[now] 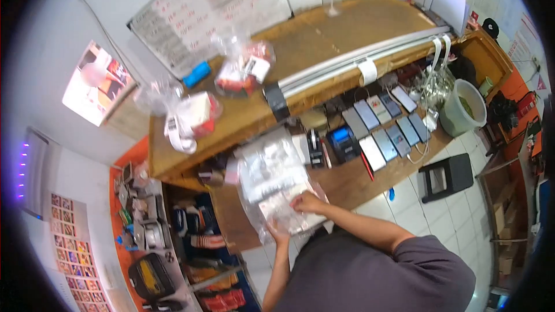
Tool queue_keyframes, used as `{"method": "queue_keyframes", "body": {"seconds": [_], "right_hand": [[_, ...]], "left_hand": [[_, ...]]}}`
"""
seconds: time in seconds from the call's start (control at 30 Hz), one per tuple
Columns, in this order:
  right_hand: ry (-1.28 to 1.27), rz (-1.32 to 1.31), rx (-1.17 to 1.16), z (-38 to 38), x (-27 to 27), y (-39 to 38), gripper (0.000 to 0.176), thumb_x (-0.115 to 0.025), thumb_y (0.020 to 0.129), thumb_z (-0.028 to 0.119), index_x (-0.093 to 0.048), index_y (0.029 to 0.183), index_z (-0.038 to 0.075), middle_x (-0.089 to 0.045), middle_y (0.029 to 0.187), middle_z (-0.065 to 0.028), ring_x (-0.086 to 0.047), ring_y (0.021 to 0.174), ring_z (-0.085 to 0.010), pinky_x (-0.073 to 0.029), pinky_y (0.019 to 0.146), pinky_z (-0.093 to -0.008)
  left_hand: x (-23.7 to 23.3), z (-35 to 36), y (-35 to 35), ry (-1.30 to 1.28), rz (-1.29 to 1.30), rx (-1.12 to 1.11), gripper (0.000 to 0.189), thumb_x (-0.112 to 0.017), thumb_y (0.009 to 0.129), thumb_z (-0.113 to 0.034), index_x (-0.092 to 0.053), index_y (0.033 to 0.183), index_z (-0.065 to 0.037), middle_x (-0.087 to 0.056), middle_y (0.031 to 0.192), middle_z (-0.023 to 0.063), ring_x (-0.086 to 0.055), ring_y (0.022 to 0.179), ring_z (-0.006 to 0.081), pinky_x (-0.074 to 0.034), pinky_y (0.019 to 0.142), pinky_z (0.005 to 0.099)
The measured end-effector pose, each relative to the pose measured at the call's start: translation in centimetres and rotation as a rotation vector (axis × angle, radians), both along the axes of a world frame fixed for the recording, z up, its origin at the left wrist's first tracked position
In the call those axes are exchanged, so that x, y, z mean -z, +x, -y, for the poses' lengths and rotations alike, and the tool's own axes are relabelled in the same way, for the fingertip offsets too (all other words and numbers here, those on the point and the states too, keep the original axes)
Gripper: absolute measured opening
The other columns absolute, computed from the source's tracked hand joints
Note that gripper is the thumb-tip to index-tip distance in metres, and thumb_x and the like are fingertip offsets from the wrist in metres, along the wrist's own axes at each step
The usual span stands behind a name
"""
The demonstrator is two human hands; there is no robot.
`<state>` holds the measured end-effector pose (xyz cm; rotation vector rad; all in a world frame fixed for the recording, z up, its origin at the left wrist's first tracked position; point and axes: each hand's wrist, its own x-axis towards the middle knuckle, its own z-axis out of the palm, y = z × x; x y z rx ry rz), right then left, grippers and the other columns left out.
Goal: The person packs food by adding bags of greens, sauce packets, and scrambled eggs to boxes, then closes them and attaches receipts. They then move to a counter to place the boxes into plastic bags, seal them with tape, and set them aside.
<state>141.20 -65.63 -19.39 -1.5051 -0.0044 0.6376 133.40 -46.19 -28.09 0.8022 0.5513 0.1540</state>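
Observation:
A large clear plastic bag [272,167] lies on the brown desk, with white and pale packets showing through it. My left hand [279,231] holds the near edge of this bag, its fingers partly veiled by the shiny film. Just to the right, my right hand [307,203] is closed with its fingertips pressed together on the bag's near right part. A pale sheet or packet [277,205] shows under the plastic between the hands; its print is too blurred to read.
Several phones [374,150] lie in rows on the desk to the right, beside a small black device [344,141] with a blue screen. A raised wooden shelf [347,29] carries bagged goods [245,72]. A black stool [445,177] and a pale bucket [463,108] stand farther right.

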Motion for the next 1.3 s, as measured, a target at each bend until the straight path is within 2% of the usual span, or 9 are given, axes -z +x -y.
{"method": "queue_keyframes", "body": {"seconds": [0.13,0.2,0.67,0.73,0.83,0.97,1.03,1.2,1.3], "right_hand": [[-0.125,0.064,-0.138,-0.5,0.6,0.0,0.038,-0.065,0.069,0.008,-0.075,0.106,0.008,-0.071,0.077,-0.0132,-0.066,0.063,-0.0168,-0.053,0.061,-0.0298],[-0.176,0.187,-0.108,-0.6,-0.9,-0.7,0.042,-0.064,0.067,0.008,-0.075,0.108,0.009,-0.072,0.081,-0.0179,-0.070,0.072,-0.0243,-0.055,0.069,-0.0337],[-0.330,0.484,-0.130,-2.1,0.2,-0.9,0.020,-0.060,0.062,0.011,-0.069,0.078,0.001,-0.067,0.087,-0.0262,-0.066,0.082,-0.0429,-0.053,0.072,-0.0462],[-0.318,0.473,-0.112,-1.9,-0.1,-1.1,0.019,-0.061,0.061,0.012,-0.068,0.075,0.001,-0.066,0.087,-0.0269,-0.065,0.081,-0.0444,-0.053,0.071,-0.0473],[-0.317,0.495,-0.025,-1.9,-0.2,-1.9,0.020,-0.062,0.061,0.011,-0.070,0.078,0.002,-0.067,0.086,-0.0260,-0.066,0.081,-0.0428,-0.053,0.071,-0.0458],[-0.247,0.414,0.106,-1.1,-0.9,-2.6,0.025,-0.063,0.064,0.005,-0.073,0.088,0.002,-0.070,0.082,-0.0212,-0.068,0.074,-0.0315,-0.054,0.068,-0.0397],[-0.225,0.375,0.184,-0.6,-1.1,-2.7,0.029,-0.064,0.066,0.001,-0.074,0.094,0.001,-0.072,0.079,-0.0175,-0.069,0.068,-0.0235,-0.054,0.064,-0.0353],[-0.048,0.049,0.188,0.7,1.1,-2.3,0.011,-0.070,0.067,0.006,-0.076,0.076,0.003,-0.070,0.067,-0.0107,-0.065,0.059,-0.0186,-0.053,0.059,-0.0316],[0.072,-0.056,0.119,2.0,0.5,-2.2,0.012,-0.069,0.079,-0.006,-0.069,0.091,-0.008,-0.071,0.083,-0.0113,-0.068,0.069,-0.0165,-0.059,0.062,-0.0284]], "left_hand": [[3.8,-1.2,0.5,0.447,0.136,0.028,0.046,-0.065,0.090,-0.037,-0.054,0.121,-0.004,-0.058,0.116,0.0074,-0.056,0.110,0.0242,-0.048,0.093,0.0396],[-1.4,-0.6,-0.3,1.415,0.261,0.299,0.046,-0.071,0.083,-0.013,-0.050,0.121,0.004,-0.056,0.115,0.0123,-0.055,0.109,0.0247,-0.048,0.092,0.0367],[-10.5,2.4,0.3,1.501,0.324,0.135,0.022,-0.064,0.077,-0.008,-0.064,0.094,0.006,-0.067,0.087,0.0222,-0.065,0.085,0.0419,-0.050,0.075,0.0447],[-14.9,3.8,0.2,1.523,0.118,0.411,0.016,-0.062,0.080,-0.007,-0.067,0.088,0.006,-0.068,0.081,0.0226,-0.066,0.080,0.0446,-0.051,0.070,0.0472],[-13.8,3.0,0.5,1.664,0.128,0.391,0.014,-0.061,0.082,-0.008,-0.067,0.084,0.005,-0.070,0.078,0.0176,-0.068,0.076,0.0362,-0.051,0.067,0.0454],[-12.3,1.2,1.6,1.502,0.041,0.656,0.015,-0.059,0.085,-0.006,-0.067,0.092,0.005,-0.070,0.084,0.0147,-0.069,0.078,0.0268,-0.053,0.068,0.0398],[-10.6,0.4,2.0,0.904,-0.162,0.645,0.024,-0.059,0.085,0.001,-0.062,0.109,0.004,-0.068,0.098,0.0132,-0.067,0.086,0.0209,-0.056,0.072,0.0345],[-10.9,2.1,2.6,0.499,-0.241,0.608,0.043,-0.060,0.080,0.014,-0.052,0.121,0.003,-0.062,0.111,0.0152,-0.065,0.094,0.0254,-0.059,0.077,0.0387],[-9.1,2.4,3.0,0.310,-0.211,0.497,0.044,-0.061,0.078,0.016,-0.051,0.118,0.003,-0.061,0.111,0.0151,-0.065,0.095,0.0266,-0.060,0.076,0.0411]]}}
